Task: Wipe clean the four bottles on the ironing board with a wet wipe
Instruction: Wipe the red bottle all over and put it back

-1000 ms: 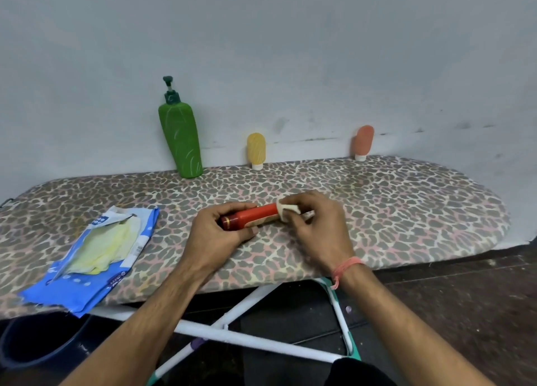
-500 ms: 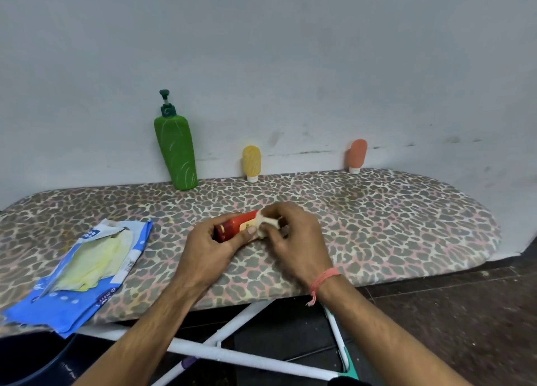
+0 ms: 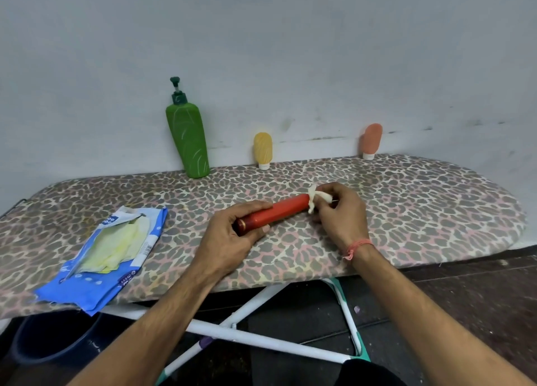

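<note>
A long red bottle (image 3: 279, 211) lies sideways just above the leopard-print ironing board (image 3: 421, 211). My left hand (image 3: 229, 240) grips its dark capped end. My right hand (image 3: 340, 217) pinches a crumpled white wet wipe (image 3: 315, 198) against the bottle's other end. Against the wall stand a tall green pump bottle (image 3: 188, 141), a small yellow bottle (image 3: 263, 150) and a small orange bottle (image 3: 371, 140), both upside down on white caps.
An opened blue pack of wet wipes (image 3: 101, 254) lies on the board's left front. A dark bucket (image 3: 52, 339) sits on the floor under the left end. White board legs (image 3: 261, 339) cross below the front edge.
My right hand has slid the wipe along the red bottle from near my left hand out to its far right end, baring most of the bottle. The camera view shifted a little.
</note>
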